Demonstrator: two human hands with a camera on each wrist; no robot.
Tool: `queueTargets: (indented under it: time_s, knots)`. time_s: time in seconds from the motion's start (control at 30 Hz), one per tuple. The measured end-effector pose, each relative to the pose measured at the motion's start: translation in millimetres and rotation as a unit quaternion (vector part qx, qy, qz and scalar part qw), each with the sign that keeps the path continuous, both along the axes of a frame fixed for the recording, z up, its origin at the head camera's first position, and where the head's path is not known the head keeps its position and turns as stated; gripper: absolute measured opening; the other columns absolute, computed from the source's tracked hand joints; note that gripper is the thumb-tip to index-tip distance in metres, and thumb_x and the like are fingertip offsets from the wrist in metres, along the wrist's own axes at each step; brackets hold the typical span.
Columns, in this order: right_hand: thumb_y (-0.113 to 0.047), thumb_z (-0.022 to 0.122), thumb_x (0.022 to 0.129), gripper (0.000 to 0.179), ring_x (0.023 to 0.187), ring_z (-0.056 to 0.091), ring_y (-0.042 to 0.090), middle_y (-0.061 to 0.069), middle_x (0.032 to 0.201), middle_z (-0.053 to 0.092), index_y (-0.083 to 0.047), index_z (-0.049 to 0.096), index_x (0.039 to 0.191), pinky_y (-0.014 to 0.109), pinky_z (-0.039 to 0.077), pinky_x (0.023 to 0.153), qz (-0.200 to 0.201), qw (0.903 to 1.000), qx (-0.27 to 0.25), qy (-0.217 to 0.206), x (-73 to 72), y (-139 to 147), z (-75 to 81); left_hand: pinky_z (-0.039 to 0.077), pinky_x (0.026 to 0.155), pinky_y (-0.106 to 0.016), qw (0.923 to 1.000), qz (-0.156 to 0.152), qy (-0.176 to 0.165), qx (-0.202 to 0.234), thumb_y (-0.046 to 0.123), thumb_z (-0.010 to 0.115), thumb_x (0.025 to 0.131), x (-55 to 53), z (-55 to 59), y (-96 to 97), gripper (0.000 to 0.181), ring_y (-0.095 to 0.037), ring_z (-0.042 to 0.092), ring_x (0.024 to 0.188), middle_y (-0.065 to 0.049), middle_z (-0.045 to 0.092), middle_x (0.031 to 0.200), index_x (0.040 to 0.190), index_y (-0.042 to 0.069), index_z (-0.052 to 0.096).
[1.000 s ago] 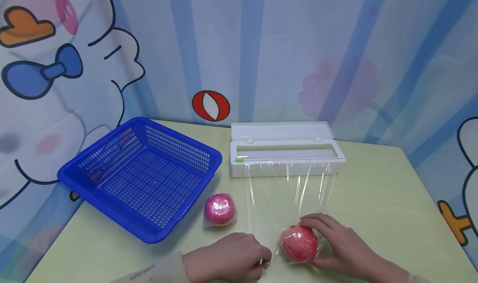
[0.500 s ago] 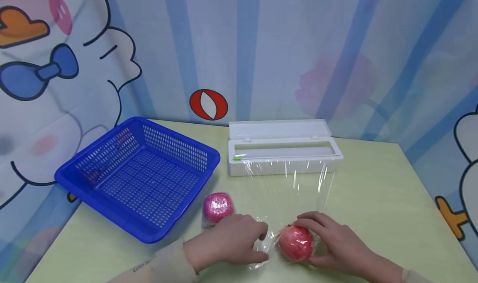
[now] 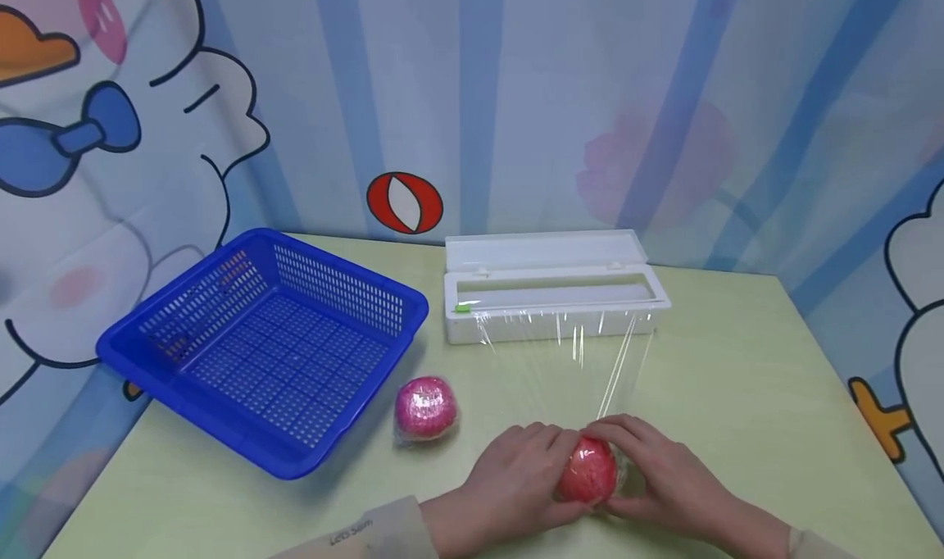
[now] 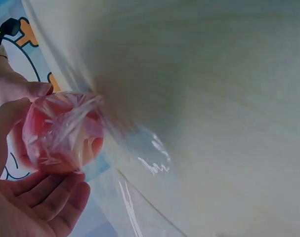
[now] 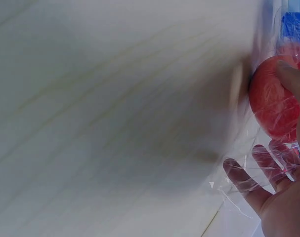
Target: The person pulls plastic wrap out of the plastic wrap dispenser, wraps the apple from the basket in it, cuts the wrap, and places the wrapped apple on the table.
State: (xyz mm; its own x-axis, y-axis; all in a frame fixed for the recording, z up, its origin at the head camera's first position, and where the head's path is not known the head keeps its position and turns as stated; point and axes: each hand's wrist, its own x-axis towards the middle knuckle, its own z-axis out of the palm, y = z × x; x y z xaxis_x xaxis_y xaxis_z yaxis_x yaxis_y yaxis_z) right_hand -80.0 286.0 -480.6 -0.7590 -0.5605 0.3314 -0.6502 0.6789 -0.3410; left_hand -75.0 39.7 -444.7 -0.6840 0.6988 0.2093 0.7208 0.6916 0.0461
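Between both hands is a red apple (image 3: 592, 470), partly covered by clear cling film (image 3: 571, 370). My left hand (image 3: 512, 481) grips the apple's left side, fingers curled over it and thumb low. On its right side, my right hand (image 3: 671, 485) holds the apple with fingertips on top and thumb below. In the left wrist view, film lies bunched and creased over the apple (image 4: 56, 133). Film also spreads across the fingers of my right hand (image 5: 278, 202) in the right wrist view. The sheet runs back to a white cling film dispenser (image 3: 472, 329) with its lid raised.
A pink, round, film-wrapped fruit (image 3: 426, 409) sits left of my hands. Behind it, a blue plastic basket (image 3: 295, 461) stands on the pale table (image 3: 737, 362). A green slider (image 3: 462, 307) sits on the dispenser's left end. A printed curtain (image 3: 538, 92) hangs behind the table.
My left hand let go of the film edge, opened beside the apple, then moved right and took hold of the apple. The right hand has stayed on it.
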Motion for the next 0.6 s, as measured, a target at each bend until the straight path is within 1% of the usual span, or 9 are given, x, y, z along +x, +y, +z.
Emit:
queueTargets:
  time_s: [0.1,0.17,0.33,0.4,0.47,0.53,0.6]
  knots:
    - [-0.036,0.104,0.066,0.086,0.111,0.065,0.009,-0.013,0.131,0.062,-0.031,0.061,0.140,0.031,0.064,0.081,-0.010,0.9997,0.001,-0.022,0.7,0.5,-0.5,0.053,0.084,-0.018,0.9998,0.005,0.005,0.016,0.063,0.078,0.090,1.3,-3.7,1.0,0.063,-0.006,0.066,0.102,0.007,0.071,0.115,0.131,0.017,0.063]
    - [-0.036,0.104,0.066,0.087,0.113,0.065,0.010,-0.013,0.132,0.063,-0.030,0.060,0.140,0.031,0.064,0.083,-0.015,0.9992,0.001,-0.037,0.8,0.7,-0.4,0.053,0.085,-0.018,0.9996,0.006,0.000,0.027,0.062,0.080,0.088,1.8,-5.5,1.0,0.065,-0.005,0.065,0.104,0.007,0.070,0.116,0.132,0.017,0.062]
    - [-0.039,0.104,0.065,0.089,0.117,0.065,0.012,-0.012,0.133,0.065,-0.026,0.060,0.141,0.032,0.063,0.087,-0.031,0.9974,-0.001,-0.064,-1.5,0.9,2.3,0.054,0.089,-0.019,0.9989,0.004,-0.008,0.047,0.059,0.087,0.083,1.0,-10.4,1.3,0.077,-0.007,0.064,0.108,0.005,0.068,0.120,0.137,0.014,0.058]
    - [-0.040,0.104,0.067,0.089,0.116,0.066,0.014,-0.009,0.135,0.066,-0.022,0.060,0.142,0.034,0.064,0.088,-0.037,0.9962,-0.005,-0.078,-2.7,1.5,4.1,0.054,0.089,-0.020,0.9986,0.004,-0.004,0.053,0.058,0.089,0.082,-0.5,-11.7,2.3,0.079,-0.009,0.064,0.108,0.004,0.067,0.120,0.139,0.013,0.057]
    - [-0.044,0.101,0.070,0.091,0.116,0.067,0.017,-0.005,0.136,0.066,-0.019,0.057,0.146,0.036,0.064,0.088,-0.043,0.9942,-0.006,-0.099,-3.7,2.5,6.0,0.055,0.090,-0.020,0.9982,0.008,-0.011,0.059,0.055,0.089,0.083,-2.8,-12.3,3.8,0.078,-0.009,0.064,0.108,0.003,0.067,0.120,0.139,0.013,0.056]
    - [-0.049,0.098,0.074,0.094,0.115,0.068,0.018,-0.003,0.136,0.067,-0.017,0.054,0.151,0.038,0.064,0.089,-0.045,0.9921,-0.010,-0.117,-4.0,4.3,7.5,0.055,0.089,-0.021,0.9976,0.011,-0.025,0.064,0.052,0.089,0.084,-5.3,-12.1,5.2,0.075,-0.009,0.064,0.107,0.003,0.066,0.119,0.139,0.013,0.056]
    - [-0.054,0.095,0.076,0.097,0.114,0.068,0.019,-0.002,0.137,0.067,-0.015,0.052,0.153,0.040,0.063,0.090,-0.045,0.9909,-0.009,-0.127,-3.5,7.8,8.5,0.055,0.089,-0.021,0.9970,0.013,-0.039,0.066,0.049,0.089,0.085,-8.1,-12.0,6.3,0.071,-0.009,0.064,0.104,0.003,0.066,0.118,0.137,0.014,0.056]
